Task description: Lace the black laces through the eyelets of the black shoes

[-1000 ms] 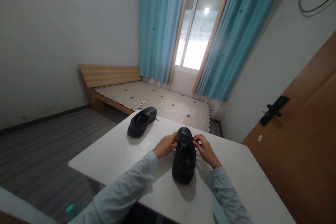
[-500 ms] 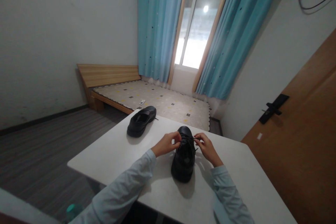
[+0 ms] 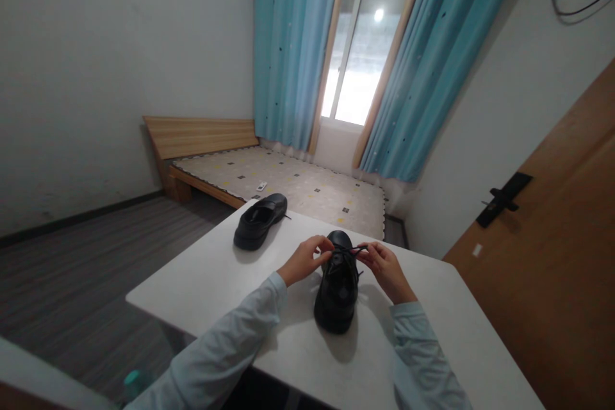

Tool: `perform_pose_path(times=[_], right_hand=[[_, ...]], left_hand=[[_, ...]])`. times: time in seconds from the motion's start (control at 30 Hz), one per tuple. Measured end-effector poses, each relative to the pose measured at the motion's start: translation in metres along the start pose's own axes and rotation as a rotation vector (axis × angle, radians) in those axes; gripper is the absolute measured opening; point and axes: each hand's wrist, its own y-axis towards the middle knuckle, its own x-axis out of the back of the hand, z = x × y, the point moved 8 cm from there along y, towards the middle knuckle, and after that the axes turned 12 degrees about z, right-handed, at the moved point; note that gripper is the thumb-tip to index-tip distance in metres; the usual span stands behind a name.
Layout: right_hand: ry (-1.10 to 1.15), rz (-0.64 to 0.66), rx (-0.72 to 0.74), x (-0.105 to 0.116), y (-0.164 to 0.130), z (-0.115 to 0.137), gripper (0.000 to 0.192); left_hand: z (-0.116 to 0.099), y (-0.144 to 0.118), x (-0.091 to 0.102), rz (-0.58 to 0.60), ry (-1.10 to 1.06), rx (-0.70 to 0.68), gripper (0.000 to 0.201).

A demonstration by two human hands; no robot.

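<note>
A black lace-up shoe (image 3: pixel 336 298) stands on the white table in front of me, its toe pointing away. On its right side, my right hand (image 3: pixel 384 267) pinches a black shoelace (image 3: pixel 358 249), which is drawn out sideways from the lacing. My left hand (image 3: pixel 307 257) is at the shoe's left side by the lacing, thumb and fingers closed together. The lace appears to run to its fingertips, though the shoe's dark colour makes the grip hard to see. Another lace end sticks out low on the shoe's right side.
The second black shoe (image 3: pixel 259 223) rests farther back on the white table (image 3: pixel 206 269), at its left edge. Behind the table is a bed (image 3: pixel 298 186) with a wooden headboard and a small white object on it. A brown door (image 3: pixel 552 256) is at the right.
My right hand has shifted slightly right and away from the shoe, drawing the lace farther out. My left hand has stayed nearly in place by the lacing.
</note>
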Motion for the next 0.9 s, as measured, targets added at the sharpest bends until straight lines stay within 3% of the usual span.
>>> perform_pose_path(times=[0.1,0.23,0.53,0.9], right_hand=[[0.039,-0.023,0.010,0.000,0.000,0.000,0.030],[-0.091,-0.088,0.043,0.006,-0.001,0.004,0.032],[-0.136,-0.241,0.093,0.020,-0.006,0.013,0.028],[-0.702,-0.458,0.129,0.036,-0.016,0.034,0.035]], left_hand=[[-0.003,-0.001,0.000,0.011,0.034,-0.028,0.022],[-0.005,-0.001,-0.004,0.055,0.056,-0.060,0.030],[-0.007,-0.001,-0.005,0.076,0.051,-0.113,0.029],[-0.006,0.000,-0.006,0.081,0.049,-0.098,0.029]])
